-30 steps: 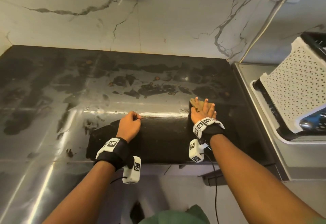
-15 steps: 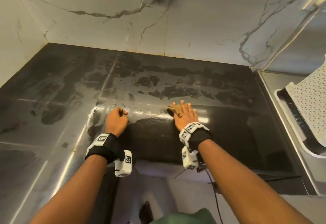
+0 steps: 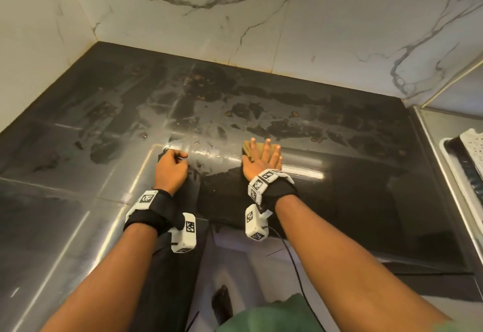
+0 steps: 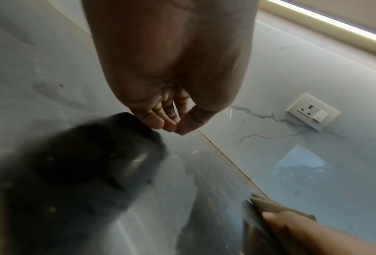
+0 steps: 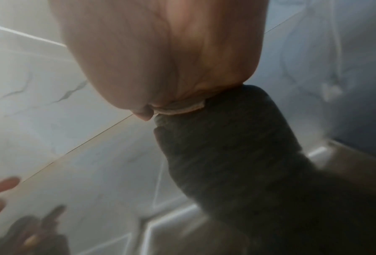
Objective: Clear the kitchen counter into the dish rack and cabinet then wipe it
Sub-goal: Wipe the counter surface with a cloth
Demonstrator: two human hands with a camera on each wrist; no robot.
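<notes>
Both bare forearms reach forward over the counter, each wrist wrapped in a black strap carrying white marker blocks. The left hand rests on the counter near its front edge, fingers curled loosely into the palm, thumb tip meeting the fingertips, with nothing visibly between them. The right hand, level with it and a little apart to its right, lies palm down, fingers straight and spread, pointing toward the counter's back edge and pressing flat on a tan cloth.
</notes>
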